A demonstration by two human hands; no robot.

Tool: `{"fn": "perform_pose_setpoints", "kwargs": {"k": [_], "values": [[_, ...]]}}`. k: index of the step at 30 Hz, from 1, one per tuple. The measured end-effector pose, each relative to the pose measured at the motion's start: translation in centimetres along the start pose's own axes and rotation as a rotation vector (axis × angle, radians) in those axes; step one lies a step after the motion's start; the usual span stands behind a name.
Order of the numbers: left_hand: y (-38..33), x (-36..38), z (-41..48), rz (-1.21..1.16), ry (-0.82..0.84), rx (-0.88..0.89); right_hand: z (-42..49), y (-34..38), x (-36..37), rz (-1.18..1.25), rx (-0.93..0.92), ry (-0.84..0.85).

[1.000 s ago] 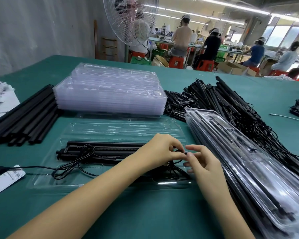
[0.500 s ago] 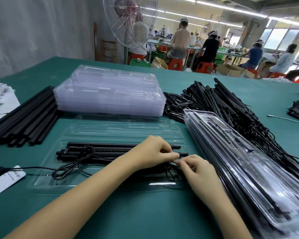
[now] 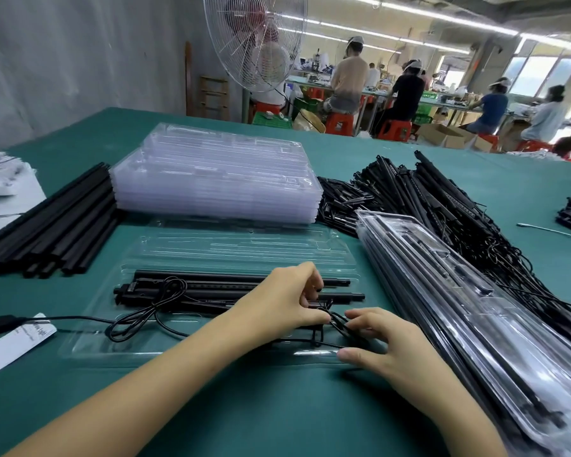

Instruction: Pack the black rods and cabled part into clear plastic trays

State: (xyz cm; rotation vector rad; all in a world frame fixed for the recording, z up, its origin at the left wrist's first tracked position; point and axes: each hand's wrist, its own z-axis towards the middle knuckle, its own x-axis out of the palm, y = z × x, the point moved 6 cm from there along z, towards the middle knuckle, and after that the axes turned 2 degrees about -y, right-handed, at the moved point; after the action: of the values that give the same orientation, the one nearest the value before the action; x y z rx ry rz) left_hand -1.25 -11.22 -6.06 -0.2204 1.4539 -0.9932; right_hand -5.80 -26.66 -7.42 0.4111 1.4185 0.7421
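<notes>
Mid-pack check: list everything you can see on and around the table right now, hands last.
open tray: one, clear, front centre
rods: about three, black, in open tray
cable: one, black, looped in open tray
empty trays: one stack, clear, behind open tray
loose rods: one pile, black, left
cabled parts: one pile, black, right rear
packed trays: one stack, clear, right
label: one, white, near left
table: one, green, under everything
fan: one, white, rear
workers: at least four, seated, background
left hand: one, bare, pinching cable
right hand: one, bare, curled round cable
</notes>
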Motion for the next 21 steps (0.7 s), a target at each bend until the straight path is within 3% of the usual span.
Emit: {"fn": "perform_pose_setpoints", "kwargs": {"k": [10, 17, 21], "values": [[-1.2, 1.2, -0.7, 0.01, 0.028, 0.077, 0.1, -0.9, 0.0, 0.138, 0.071, -0.085], [-1.9, 2.2, -0.8, 0.304, 0.15, 0.194, 0.2, -1.1, 0.2, 0.25, 0.08, -0.06], [-1.4, 2.2, -0.3, 0.296, 0.174, 0.141, 0.2, -0.7, -0.4, 0.205, 0.083, -0.108]]}}
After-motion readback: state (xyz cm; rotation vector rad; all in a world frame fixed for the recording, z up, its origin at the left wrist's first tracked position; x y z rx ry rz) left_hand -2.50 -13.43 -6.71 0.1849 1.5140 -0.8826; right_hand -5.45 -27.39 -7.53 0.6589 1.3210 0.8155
